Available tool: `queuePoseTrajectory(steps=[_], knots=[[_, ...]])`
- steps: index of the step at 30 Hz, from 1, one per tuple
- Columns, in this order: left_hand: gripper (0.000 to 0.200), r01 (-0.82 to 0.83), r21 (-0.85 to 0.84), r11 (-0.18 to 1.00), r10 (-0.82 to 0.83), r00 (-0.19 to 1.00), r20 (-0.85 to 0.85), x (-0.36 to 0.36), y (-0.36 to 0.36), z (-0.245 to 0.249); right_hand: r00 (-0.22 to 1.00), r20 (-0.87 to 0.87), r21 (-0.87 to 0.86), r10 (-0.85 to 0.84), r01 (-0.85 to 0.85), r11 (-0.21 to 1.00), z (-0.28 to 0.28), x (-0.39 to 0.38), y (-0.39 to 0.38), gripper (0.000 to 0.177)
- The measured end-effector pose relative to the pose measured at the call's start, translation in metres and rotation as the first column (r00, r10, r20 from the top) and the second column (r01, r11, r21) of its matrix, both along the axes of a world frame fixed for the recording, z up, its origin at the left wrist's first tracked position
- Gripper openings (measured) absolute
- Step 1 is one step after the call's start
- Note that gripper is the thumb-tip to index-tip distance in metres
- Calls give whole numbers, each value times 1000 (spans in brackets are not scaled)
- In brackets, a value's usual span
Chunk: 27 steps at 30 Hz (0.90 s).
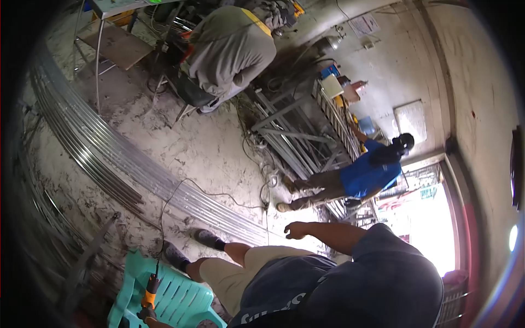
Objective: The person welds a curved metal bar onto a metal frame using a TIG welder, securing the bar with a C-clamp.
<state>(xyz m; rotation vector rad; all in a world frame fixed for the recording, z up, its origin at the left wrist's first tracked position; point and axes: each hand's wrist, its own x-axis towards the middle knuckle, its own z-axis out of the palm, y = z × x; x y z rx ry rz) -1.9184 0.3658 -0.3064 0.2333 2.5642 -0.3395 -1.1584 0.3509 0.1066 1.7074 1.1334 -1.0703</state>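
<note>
At the lower left, my left hand is closed on an orange-and-black corded power tool, over the seat of a green plastic chair. A thin black cord runs from the tool's end across the floor. The bottom edge of the view cuts off most of that arm. My right hand hangs away from my body, fingers loosely bent and nothing visible in it. Beneath it in this view lie long shiny metal bars on the dusty floor.
A person in grey sits bent over at the top. Another person in blue stands at a cluttered rack by the bright doorway. Metal frames lean there. More bars curve along the left; cords cross the floor.
</note>
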Motion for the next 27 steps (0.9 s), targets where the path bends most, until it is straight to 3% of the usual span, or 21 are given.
queuePoseTrajectory(steps=[3, 6, 8, 10, 12, 18, 21, 27], knots=[[83, -20, 77, 997, 14, 997, 75, 2, -24, 22, 998, 34, 13, -50, 49, 999, -5, -1, -22, 58], [80, 22, 39, 999, -30, 979, 200, 14, -42, 56, 1000, -10, -2, 8, -8, 1000, 0, -14, -39, 56], [88, 321, -86, 943, -304, 938, 166, 35, -41, 100, 999, -49, 34, -4, 6, 999, 6, -21, -43, 56], [78, 670, -78, 739, -628, 726, 281, 49, -45, 109, 999, -39, 11, -32, 33, 999, 16, -32, -33, 55], [64, 661, -97, 744, -618, 736, 275, 59, -47, 110, 998, -64, 54, -21, 25, 998, 20, -36, -23, 55], [53, 559, -162, 813, -509, 818, 268, 117, -11, 215, 988, -71, 203, -134, 146, 968, 31, -44, -36, 55], [52, 627, -78, 775, -584, 757, 293, 130, -1, 240, 991, -111, 225, -73, 97, 969, 25, -45, -58, 53], [50, 746, 117, 656, -739, 602, 303, 185, 61, 292, 972, -179, 276, -151, 196, 941, 37, -47, -68, 56]])
